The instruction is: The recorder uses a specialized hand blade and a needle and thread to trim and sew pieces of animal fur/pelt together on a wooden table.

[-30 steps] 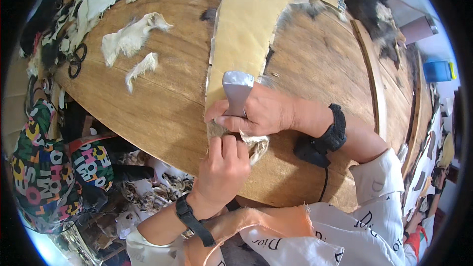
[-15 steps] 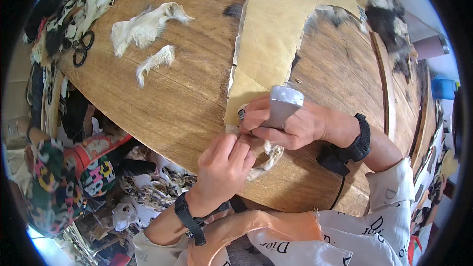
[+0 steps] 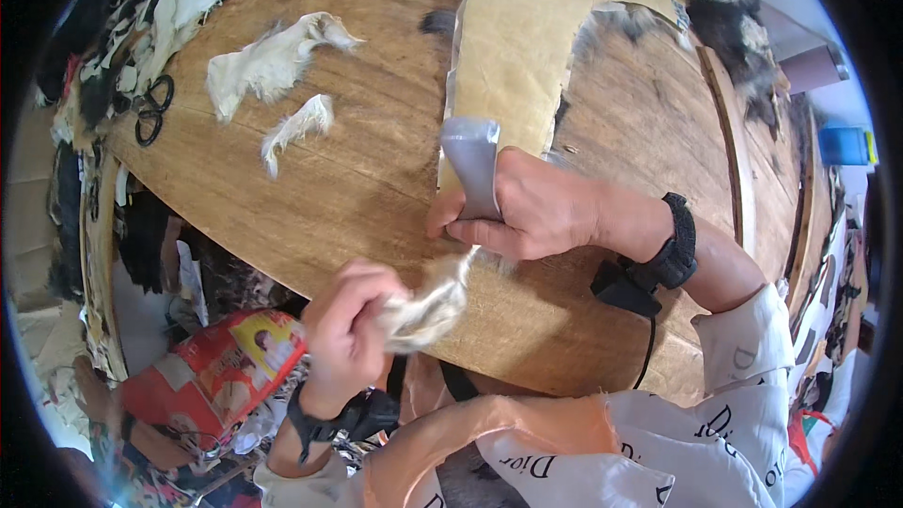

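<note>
My right hand [image 3: 536,207] is closed around a grey metal tool [image 3: 470,155] at the lower end of a tan, curved sheet piece [image 3: 508,38] with fur at its edges. My left hand [image 3: 343,315], blurred, grips a pale, fluffy fur strip [image 3: 423,315] below and left of the right hand. The strip reaches up toward the underside of the right hand, where its end is partly hidden. The tool's lower part is hidden by my fingers. A black device [image 3: 621,292] with a cord lies beside my right wrist on the wooden board [image 3: 282,207].
White fur scraps [image 3: 263,71] and black scissors [image 3: 153,108] lie on the left. Fur piles [image 3: 165,0] line the far edge. A wooden batten [image 3: 724,141] and blue container [image 3: 842,146] are at right. A red bag [image 3: 202,376] and another person's arm [image 3: 141,428] appear at lower left.
My left hand has pulled left with the fur strip, away from my right hand. The tool has shifted slightly. At lower left the multicoloured patterned item has moved aside, exposing the red bag.
</note>
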A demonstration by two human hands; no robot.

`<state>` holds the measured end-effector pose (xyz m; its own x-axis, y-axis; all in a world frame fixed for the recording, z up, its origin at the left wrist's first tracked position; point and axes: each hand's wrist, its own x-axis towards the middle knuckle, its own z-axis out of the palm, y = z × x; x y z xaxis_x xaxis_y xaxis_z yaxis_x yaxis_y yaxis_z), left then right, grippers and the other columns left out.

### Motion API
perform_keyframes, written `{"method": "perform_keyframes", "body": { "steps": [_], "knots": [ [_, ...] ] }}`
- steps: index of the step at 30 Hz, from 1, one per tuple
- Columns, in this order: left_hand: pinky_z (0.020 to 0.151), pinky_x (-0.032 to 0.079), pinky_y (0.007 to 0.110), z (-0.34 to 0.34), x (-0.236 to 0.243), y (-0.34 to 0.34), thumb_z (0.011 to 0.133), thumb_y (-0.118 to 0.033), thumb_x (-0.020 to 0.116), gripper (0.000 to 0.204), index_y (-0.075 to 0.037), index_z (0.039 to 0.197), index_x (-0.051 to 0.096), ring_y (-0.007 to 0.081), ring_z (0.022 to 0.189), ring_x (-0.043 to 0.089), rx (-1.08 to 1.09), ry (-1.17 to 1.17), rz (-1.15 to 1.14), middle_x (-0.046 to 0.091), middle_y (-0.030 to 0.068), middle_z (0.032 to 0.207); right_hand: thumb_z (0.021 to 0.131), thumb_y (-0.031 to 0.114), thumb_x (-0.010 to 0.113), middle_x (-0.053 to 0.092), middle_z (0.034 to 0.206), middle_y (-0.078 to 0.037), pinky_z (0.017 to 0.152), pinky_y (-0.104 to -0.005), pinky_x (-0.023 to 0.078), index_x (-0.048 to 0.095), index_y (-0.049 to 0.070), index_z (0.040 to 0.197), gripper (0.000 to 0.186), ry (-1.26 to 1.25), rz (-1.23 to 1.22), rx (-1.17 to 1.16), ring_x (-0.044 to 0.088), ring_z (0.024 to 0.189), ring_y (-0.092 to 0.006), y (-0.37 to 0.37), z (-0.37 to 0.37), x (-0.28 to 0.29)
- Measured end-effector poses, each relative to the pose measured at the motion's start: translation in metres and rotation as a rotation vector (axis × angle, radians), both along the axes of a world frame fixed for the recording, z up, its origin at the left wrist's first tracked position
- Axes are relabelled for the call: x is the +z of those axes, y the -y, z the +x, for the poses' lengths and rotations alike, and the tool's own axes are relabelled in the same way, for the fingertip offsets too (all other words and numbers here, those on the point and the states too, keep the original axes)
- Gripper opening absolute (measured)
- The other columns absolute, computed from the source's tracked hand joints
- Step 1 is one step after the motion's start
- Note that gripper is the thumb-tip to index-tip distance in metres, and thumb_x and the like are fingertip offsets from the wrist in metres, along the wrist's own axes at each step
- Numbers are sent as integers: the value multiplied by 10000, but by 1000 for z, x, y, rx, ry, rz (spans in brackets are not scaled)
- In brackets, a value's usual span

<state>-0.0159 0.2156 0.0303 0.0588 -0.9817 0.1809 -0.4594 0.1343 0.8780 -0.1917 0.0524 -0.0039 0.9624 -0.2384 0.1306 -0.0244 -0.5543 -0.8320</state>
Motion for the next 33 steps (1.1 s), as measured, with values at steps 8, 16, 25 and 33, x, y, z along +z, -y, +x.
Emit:
{"method": "perform_keyframes", "body": {
  "steps": [8, 16, 25, 33],
  "knots": [
    [763, 454, 336, 82, -7, 67, 796, 21, 526, 116, -6, 898, 573, 300, 896, 567, 247, 700, -268, 573, 136, 1002, 858, 209, 479, 574, 647, -191, 598, -413, 476, 598, 32, 935, 227, -91, 25, -26, 585, 603, -343, -1, -4, 7],
    [738, 442, 389, 128, -7, 72, 750, -48, 565, 69, -38, 816, 581, 327, 834, 548, 19, 523, 88, 565, 129, 891, 879, 221, 462, 629, 866, -87, 755, -323, 453, 603, 30, 998, 266, -125, 242, -436, 592, 839, -209, -8, -44, 49],
    [774, 454, 369, 262, 51, 88, 723, -195, 679, 206, -50, 867, 667, 299, 896, 578, -65, 872, 267, 635, 102, 922, 769, 57, 478, 539, 1085, -96, 828, -294, 384, 570, 16, 977, 232, -272, 45, -1188, 513, 965, -205, -5, -110, 40],
    [765, 449, 330, 240, -3, 219, 703, -211, 703, 261, -73, 915, 642, 279, 887, 572, -238, 811, 30, 622, 98, 942, 691, -104, 505, 476, 1161, -140, 882, -376, 405, 507, -10, 1038, 360, -477, -181, -1358, 482, 1072, -334, -42, -76, 43]
  ]
}}
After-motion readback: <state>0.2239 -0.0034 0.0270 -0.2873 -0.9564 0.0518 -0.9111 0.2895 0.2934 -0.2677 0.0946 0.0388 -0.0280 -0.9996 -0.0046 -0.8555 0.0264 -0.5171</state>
